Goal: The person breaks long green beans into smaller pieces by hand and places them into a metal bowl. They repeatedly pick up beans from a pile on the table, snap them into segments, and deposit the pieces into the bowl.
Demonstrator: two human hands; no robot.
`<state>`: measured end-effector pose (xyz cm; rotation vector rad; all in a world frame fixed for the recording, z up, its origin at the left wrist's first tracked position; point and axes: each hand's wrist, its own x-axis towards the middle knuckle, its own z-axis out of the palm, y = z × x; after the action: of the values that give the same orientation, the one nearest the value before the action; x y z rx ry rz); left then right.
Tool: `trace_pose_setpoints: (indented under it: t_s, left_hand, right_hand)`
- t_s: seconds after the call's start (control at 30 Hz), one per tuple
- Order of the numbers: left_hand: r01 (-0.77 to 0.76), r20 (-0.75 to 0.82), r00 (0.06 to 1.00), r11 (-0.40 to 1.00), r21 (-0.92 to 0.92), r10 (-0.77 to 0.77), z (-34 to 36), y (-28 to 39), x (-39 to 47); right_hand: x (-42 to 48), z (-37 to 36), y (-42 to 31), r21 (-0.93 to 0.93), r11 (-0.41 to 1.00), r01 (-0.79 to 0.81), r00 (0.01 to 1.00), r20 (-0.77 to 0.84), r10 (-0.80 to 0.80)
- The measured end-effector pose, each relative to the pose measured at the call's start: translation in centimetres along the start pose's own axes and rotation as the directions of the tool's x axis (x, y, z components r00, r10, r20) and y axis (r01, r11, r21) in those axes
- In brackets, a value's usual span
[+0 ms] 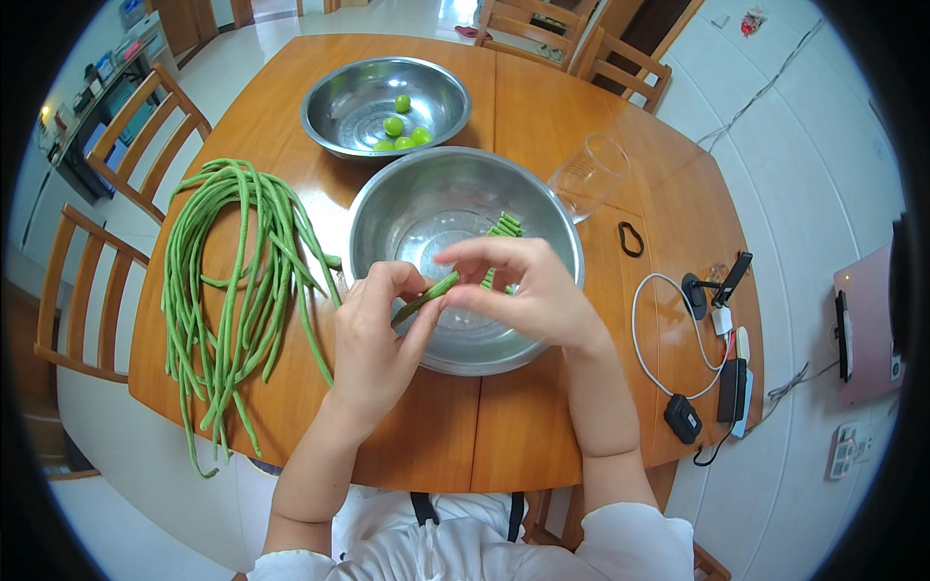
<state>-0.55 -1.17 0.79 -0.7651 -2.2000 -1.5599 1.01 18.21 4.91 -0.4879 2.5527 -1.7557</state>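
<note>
A short length of green long bean (427, 298) is pinched between the fingers and thumb of my left hand (381, 319), over the near part of a large stainless steel bowl (465, 356). Beside its upper end my right hand (527, 290) is held with thumb and forefinger apart; whether the thumb touches the bean I cannot tell. Cut or snapped bean pieces (506, 225) lie in the bowl, partly hidden behind my right hand. A large bundle of whole long beans (240, 290) lies on the table to the left of the bowl, some ends hanging over the table's edge.
Behind stands a second steel bowl (327, 123) with several green round fruits (393, 126). A clear glass or plastic cup (588, 178) and a black band (631, 240) are to the right. Farther right lie a white cable (634, 319), a small black case (682, 419) and a power strip.
</note>
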Motion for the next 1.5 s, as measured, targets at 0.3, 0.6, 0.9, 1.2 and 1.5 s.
trace_pose_setpoints:
  t_s: [0.3, 0.6, 0.9, 1.2, 1.5]
  left_hand:
    - [-0.079, 0.043, 0.996, 0.997, -0.002, 0.079, -0.3, -0.1, 0.5]
    - [-0.170, 0.055, 0.985, 0.971, 0.167, 0.163, -0.3, -0.1, 0.5]
    - [-0.551, 0.399, 0.833, 0.633, 0.544, 0.383, 0.0, -0.8, 0.2]
    - [-0.161, 0.132, 0.981, 0.972, 0.173, 0.139, -0.3, -0.2, 0.4]
    - [0.125, 0.125, 0.987, 0.973, -0.194, -0.102, -0.1, -0.5, 0.4]
  right_hand:
    - [0.3, 0.6, 0.0, 0.176, 0.981, -0.086, 0.991, -0.090, 0.103]
    - [0.5, 0.9, 0.4, 0.165, 0.976, -0.145, 0.988, -0.026, 0.151]
    - [-0.1, 3.7, 0.7, -0.556, 0.829, -0.067, 0.991, -0.135, -0.010]
    - [0.2, -0.1, 3.6, -0.675, 0.684, -0.277, 0.945, -0.318, 0.069]
    - [-0.3, -1.8, 2.7, -0.686, 0.716, -0.132, 0.985, -0.175, 0.015]
